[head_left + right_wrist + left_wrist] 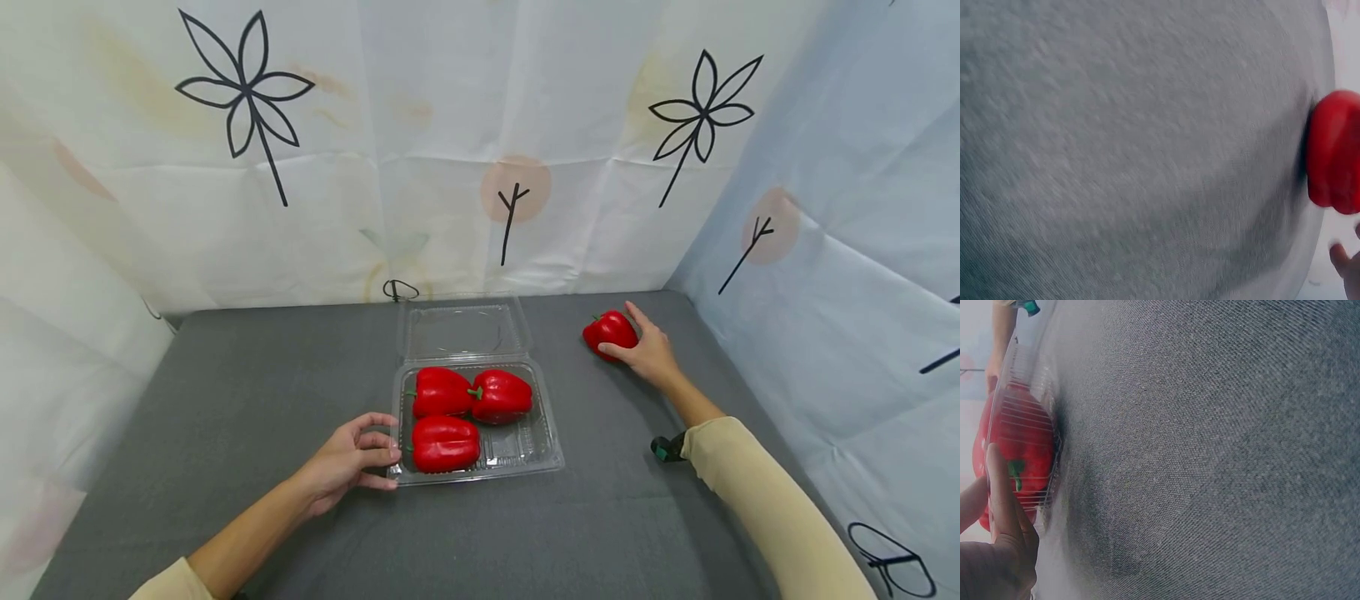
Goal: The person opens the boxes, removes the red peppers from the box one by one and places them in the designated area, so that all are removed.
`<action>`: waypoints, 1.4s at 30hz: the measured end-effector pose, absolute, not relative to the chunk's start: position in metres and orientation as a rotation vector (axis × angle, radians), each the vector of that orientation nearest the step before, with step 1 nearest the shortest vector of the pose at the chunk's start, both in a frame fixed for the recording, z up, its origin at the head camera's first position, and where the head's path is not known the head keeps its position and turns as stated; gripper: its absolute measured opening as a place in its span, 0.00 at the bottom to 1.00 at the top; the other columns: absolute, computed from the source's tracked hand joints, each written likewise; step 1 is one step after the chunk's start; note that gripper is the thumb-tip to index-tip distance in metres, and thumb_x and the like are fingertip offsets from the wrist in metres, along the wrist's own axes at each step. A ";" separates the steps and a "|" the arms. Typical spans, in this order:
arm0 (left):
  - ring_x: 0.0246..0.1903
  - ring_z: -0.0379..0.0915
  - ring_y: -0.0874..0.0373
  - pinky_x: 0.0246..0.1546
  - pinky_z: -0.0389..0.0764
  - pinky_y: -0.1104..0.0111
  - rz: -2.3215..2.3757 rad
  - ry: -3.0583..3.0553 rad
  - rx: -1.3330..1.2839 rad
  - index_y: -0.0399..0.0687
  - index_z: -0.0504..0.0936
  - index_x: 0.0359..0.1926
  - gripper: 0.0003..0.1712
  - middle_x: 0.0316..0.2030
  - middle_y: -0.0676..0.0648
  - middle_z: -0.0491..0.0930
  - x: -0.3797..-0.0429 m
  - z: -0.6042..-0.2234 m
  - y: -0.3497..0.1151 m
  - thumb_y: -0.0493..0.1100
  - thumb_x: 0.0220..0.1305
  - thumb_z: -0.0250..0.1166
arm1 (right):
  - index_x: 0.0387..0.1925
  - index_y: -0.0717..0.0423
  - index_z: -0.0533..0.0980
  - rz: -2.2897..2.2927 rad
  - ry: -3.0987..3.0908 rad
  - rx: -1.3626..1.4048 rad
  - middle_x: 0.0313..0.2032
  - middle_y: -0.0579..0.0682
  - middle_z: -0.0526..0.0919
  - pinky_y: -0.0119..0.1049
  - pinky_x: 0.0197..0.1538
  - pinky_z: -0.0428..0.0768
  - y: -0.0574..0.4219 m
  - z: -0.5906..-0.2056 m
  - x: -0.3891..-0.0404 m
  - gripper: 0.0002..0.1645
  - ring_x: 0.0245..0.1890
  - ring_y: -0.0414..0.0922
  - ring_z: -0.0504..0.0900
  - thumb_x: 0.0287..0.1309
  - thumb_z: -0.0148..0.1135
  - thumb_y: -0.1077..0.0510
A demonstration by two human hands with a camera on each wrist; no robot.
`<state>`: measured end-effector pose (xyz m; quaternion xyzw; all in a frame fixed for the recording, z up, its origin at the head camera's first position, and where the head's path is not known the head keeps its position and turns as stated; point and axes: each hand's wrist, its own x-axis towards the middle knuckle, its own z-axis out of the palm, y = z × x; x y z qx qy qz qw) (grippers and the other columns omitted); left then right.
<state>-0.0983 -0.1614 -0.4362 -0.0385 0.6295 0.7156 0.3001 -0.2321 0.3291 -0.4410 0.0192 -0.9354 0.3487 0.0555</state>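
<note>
Head view: the left hand, fingers loosely extended, touches the left edge of a clear container with no clear grip; three red peppers lie inside, its lid open on the far side. The right hand, thumb and fingers spread wide, reaches around a lone pepper on the tabletop, far right; contact is unclear.

We only get a slice of the lone red pepper in the right wrist view, where the right edge also chops off most of the right hand, so we honestly can't tell if the fingers touch it. From the left wrist, the clear container hazes over the peppers inside, and the left hand gets cropped too.
</note>
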 end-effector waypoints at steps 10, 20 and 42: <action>0.39 0.79 0.51 0.40 0.87 0.50 1.899 1.672 -0.098 0.36 0.60 0.66 0.36 0.37 0.45 0.78 -0.099 -0.438 -0.162 0.33 0.63 0.68 | 0.78 0.51 0.50 1.059 -2.738 0.314 0.77 0.57 0.49 0.70 0.63 0.68 0.289 -0.422 -0.225 0.60 0.74 0.63 0.52 0.52 0.76 0.52; 0.38 0.79 0.51 0.40 0.87 0.51 1.897 1.673 -0.112 0.36 0.60 0.67 0.36 0.37 0.45 0.77 -0.099 -0.438 -0.162 0.33 0.63 0.68 | 0.78 0.51 0.51 1.150 -2.755 0.751 0.78 0.54 0.48 0.66 0.69 0.62 0.241 -0.400 -0.210 0.65 0.75 0.56 0.52 0.45 0.81 0.55; 0.39 0.78 0.52 0.40 0.87 0.51 1.905 1.666 -0.092 0.35 0.59 0.67 0.37 0.39 0.45 0.77 -0.098 -0.439 -0.163 0.33 0.63 0.68 | 0.77 0.52 0.54 1.168 -2.959 1.379 0.77 0.52 0.50 0.59 0.68 0.67 0.187 -0.402 -0.182 0.64 0.75 0.53 0.53 0.43 0.82 0.51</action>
